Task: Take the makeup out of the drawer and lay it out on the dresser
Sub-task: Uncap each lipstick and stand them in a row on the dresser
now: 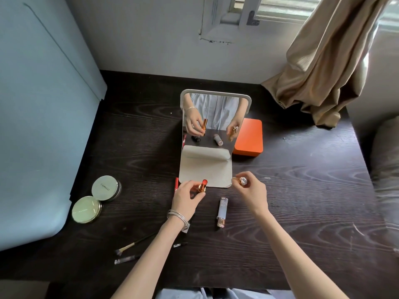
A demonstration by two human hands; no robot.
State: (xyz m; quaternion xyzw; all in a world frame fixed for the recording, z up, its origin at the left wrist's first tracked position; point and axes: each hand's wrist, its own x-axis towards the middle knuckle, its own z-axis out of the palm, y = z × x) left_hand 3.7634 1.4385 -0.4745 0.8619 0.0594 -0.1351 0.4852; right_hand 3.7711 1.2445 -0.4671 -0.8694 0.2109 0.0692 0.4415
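My left hand [187,196] grips the uncapped lipstick [203,186] over the dresser [302,201], by the mirror [207,167] | right hand [251,192] pinches its cap [242,180] | risk: a misaligned cap could smear the exposed bullet.

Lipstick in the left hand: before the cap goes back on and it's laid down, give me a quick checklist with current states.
1. Lipstick gripped: ok, the left hand holds its gold base upright.
2. Cap in hand: ok, the right hand pinches it, apart from the lipstick.
3. Red bullet wound down: not ok, it stands out above the tube.
4. Cap opening turned toward the bullet: cannot tell from the head view.
5. Free spot on the dresser: ok, bare wood right of the pale lip tube.
6. Mirror out of the way: cannot tell, its base lies right by both hands.
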